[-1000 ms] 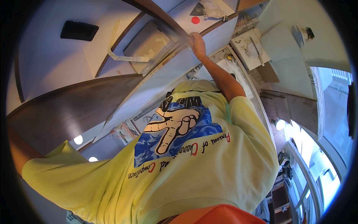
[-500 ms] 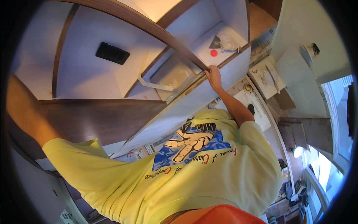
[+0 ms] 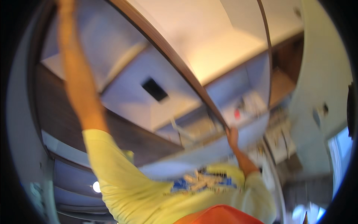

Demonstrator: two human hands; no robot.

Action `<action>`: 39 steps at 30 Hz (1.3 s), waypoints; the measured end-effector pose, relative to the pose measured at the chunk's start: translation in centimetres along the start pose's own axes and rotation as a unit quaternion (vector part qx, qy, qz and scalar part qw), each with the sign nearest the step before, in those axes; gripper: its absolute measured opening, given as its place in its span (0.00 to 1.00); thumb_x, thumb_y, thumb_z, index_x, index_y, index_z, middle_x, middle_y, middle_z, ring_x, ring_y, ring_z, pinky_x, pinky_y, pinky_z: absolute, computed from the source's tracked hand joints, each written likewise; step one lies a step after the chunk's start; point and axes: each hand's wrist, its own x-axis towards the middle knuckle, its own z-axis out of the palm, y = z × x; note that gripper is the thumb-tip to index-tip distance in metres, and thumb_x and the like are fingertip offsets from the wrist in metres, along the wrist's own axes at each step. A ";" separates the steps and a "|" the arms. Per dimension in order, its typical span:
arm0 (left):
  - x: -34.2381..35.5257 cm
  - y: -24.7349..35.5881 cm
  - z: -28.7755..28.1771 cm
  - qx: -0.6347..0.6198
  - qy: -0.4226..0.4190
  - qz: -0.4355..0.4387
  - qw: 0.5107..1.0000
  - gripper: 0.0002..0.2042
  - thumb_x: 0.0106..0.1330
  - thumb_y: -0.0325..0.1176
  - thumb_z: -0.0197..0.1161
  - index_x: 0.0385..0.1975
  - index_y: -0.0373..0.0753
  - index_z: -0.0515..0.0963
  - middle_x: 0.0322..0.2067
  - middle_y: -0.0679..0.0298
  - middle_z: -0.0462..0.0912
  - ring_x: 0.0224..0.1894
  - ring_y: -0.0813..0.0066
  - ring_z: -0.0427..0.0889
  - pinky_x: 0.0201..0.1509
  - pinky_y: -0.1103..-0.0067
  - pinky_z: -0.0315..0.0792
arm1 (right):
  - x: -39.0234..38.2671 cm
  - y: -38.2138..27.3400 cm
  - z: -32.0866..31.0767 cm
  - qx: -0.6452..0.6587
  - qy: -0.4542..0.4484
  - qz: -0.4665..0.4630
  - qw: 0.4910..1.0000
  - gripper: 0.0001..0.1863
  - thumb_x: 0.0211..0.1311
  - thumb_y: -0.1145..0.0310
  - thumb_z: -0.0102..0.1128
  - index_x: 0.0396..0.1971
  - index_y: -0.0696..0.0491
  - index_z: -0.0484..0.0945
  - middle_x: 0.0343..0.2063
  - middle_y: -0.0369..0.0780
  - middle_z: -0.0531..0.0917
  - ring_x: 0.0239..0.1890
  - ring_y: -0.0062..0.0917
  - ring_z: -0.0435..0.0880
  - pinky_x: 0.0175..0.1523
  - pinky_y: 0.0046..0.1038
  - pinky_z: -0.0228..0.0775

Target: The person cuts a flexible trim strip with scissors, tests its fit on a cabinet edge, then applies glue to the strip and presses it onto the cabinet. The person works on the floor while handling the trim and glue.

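Observation:
My right hand [image 3: 232, 137] is closed around the lower end of a long brown-edged cabinet panel [image 3: 167, 48], which runs up to the upper left. My left forearm [image 3: 80, 78] stretches up past the cabinet's left side, and its hand is cut off by the top of the picture. Between my arms, a black phone-like slab [image 3: 154, 89] lies in a white-lined compartment [image 3: 130, 100]. A pale strip [image 3: 181, 130] hangs near a lower compartment. Motion blurs much of the view.
Beyond my right hand, a small red round thing [image 3: 237, 113] lies in a white compartment beside a crumpled whitish item [image 3: 254, 103]. A dark brown board [image 3: 149, 149] borders the cabinet's near side. A cluttered surface [image 3: 279, 140] and a pale wall [image 3: 320, 63] stand to the right.
My left arm has swung up and inward, from the left edge to the top. The cabinet, panel and right hand now appear lower and farther right; the right hand keeps its hold.

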 end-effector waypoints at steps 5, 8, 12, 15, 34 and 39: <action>0.7 -1.6 0.3 -0.095 0.051 -0.053 0.993 0.34 0.59 0.25 0.66 0.68 0.37 0.63 0.28 0.67 0.80 0.27 0.83 0.73 0.31 0.85 0.71 | 0.2 -0.3 -0.4 0.065 0.020 -0.028 0.997 0.13 0.56 0.73 0.65 0.40 0.59 0.73 0.36 0.49 0.75 0.41 0.45 0.75 0.48 0.41 0.68; 1.2 -2.0 -0.3 -0.132 0.074 -0.069 0.986 0.25 0.59 0.26 0.70 0.56 0.32 0.70 0.31 0.65 0.82 0.30 0.80 0.78 0.36 0.84 0.73 | 0.0 -0.6 -0.8 0.080 -0.015 0.022 0.996 0.15 0.54 0.76 0.66 0.41 0.57 0.73 0.37 0.47 0.76 0.41 0.42 0.75 0.48 0.39 0.69; 1.6 -2.8 -0.3 -0.142 0.092 -0.124 0.978 0.23 0.56 0.27 0.75 0.49 0.30 0.73 0.30 0.64 0.83 0.31 0.80 0.81 0.38 0.85 0.75 | 0.1 -0.6 -1.2 0.086 -0.030 0.030 0.995 0.16 0.53 0.77 0.66 0.42 0.56 0.73 0.37 0.46 0.76 0.41 0.41 0.75 0.47 0.39 0.70; 1.9 -3.1 -0.2 -0.156 0.068 -0.108 0.979 0.19 0.56 0.26 0.75 0.45 0.31 0.75 0.30 0.64 0.83 0.31 0.80 0.81 0.39 0.85 0.75 | 0.2 -0.5 -1.3 0.098 -0.028 0.019 0.995 0.16 0.54 0.76 0.65 0.42 0.56 0.73 0.37 0.46 0.76 0.41 0.42 0.75 0.48 0.40 0.69; 1.9 -4.2 0.5 -0.252 0.083 -0.090 0.960 0.12 0.60 0.25 0.68 0.43 0.35 0.78 0.26 0.70 0.79 0.24 0.85 0.74 0.28 0.88 0.68 | 0.4 -0.6 -1.4 0.099 -0.042 0.027 0.994 0.17 0.54 0.76 0.65 0.43 0.57 0.72 0.37 0.48 0.75 0.42 0.45 0.73 0.49 0.41 0.67; 2.0 -5.2 0.7 -0.301 0.067 -0.056 0.950 0.11 0.61 0.25 0.67 0.43 0.36 0.78 0.25 0.72 0.77 0.22 0.86 0.70 0.26 0.87 0.64 | 0.6 -0.5 -1.4 0.079 -0.024 -0.016 0.996 0.16 0.54 0.77 0.66 0.43 0.57 0.72 0.35 0.47 0.75 0.38 0.41 0.74 0.46 0.38 0.69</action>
